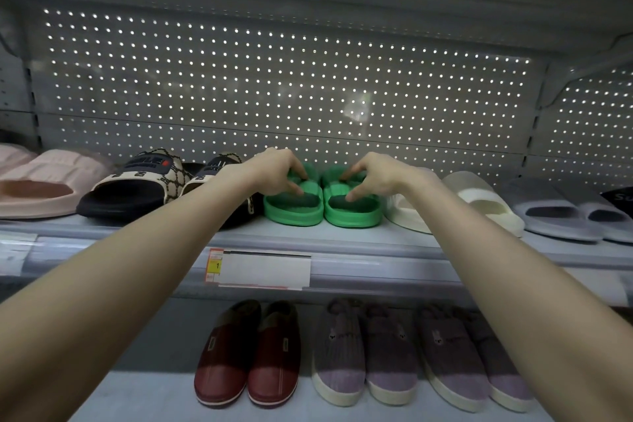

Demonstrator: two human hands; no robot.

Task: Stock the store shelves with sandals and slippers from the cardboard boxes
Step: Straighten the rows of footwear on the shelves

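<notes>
Now both my hands are on the green slippers (322,197), squaring the pair on the upper shelf (308,236).

My left hand (279,173) pinches the left strap, my right hand (371,176) the right one, heels facing out so shoppers see them. Tight slot: patterned slides (137,181) just left, cream slides (479,202) just right, pegboard (274,79) behind. Red slippers (246,353) sit on the shelf below.

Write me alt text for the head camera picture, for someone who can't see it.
Two bare hands, the left hand and the right hand, each pinch the strap of one of a pair of green slides standing side by side on the upper shelf, between patterned black slides and cream slides. Below sit dark red slippers and purple slippers.
</notes>
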